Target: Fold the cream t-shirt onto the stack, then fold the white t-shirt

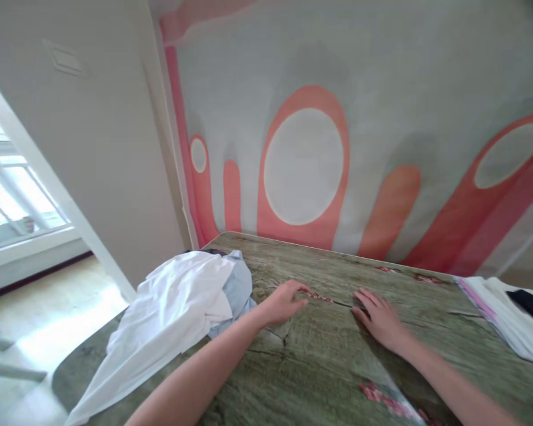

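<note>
My left hand (285, 303) is over the middle of the wood-patterned table (320, 367), thumb and fingers apart with nothing between them. To its left lies a heap of cloth: a crumpled white garment (173, 307) with a light blue garment (240, 284) partly beneath it. My right hand (379, 319) rests on or just above the table, fingers stretched out and holding nothing; its outline is slightly blurred. Bare tabletop with a printed flower pattern shows between my two hands.
White folded-looking cloth (506, 313) with a pink edge and a black part lies at the table's right end. Behind the table stands a grey wall (382, 89) with coral shapes. At the left are a window (18, 183) and pale floor (66, 302).
</note>
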Tool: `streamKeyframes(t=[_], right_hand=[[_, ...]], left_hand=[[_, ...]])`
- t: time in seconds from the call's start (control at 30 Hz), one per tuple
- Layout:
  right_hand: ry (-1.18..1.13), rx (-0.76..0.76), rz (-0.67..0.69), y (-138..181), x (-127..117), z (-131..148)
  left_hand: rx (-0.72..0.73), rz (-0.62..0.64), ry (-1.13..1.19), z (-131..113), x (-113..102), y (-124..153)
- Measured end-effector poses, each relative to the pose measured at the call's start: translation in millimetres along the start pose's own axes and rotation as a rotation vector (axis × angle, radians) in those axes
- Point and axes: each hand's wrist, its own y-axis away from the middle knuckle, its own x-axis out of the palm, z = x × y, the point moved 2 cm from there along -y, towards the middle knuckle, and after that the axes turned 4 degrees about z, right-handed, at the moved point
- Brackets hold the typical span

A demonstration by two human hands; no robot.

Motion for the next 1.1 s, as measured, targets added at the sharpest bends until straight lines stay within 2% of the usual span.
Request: streamKeyframes(t=[0.1, 0.23, 0.37, 0.43, 0.6, 0.9, 1.1], right_hand=[[0.009, 0.005, -0.015, -10.5, 4.7, 16.1], [-0.011, -0.067, -0.021, -7.9, 3.5, 12.9], [-0.030, -0.139, -0.051, -3.6, 3.0, 6.5], [-0.027, -0.148, -0.070, -3.3, 3.3, 5.9], [-0.035, -0.155, -0.090, -3.8, 2.8, 8.6], [-0.071, -0.107, -0.073, -1.0, -12.0, 21.0], [-0.090, -0.086, -0.081, -1.8, -15.6, 22.7]], left_hand=[[-0.088, -0.100, -0.215, 15.9, -28.7, 2.8], [-0.428, -0.186, -0.578, 39.4, -66.8, 12.3], [-0.743, -0.194, -0.799, 66.3, -99.0, 32.3], [-0.830, -0.171, -0.840, 78.7, -110.6, 42.7], [-0.783, -0.168, -0.860, 95.9, -123.0, 53.5], [-0.622, -0.164, -0.822, 101.0, -124.8, 46.0], [-0.591, -0.277, -0.749, 102.5, -142.4, 43.3]])
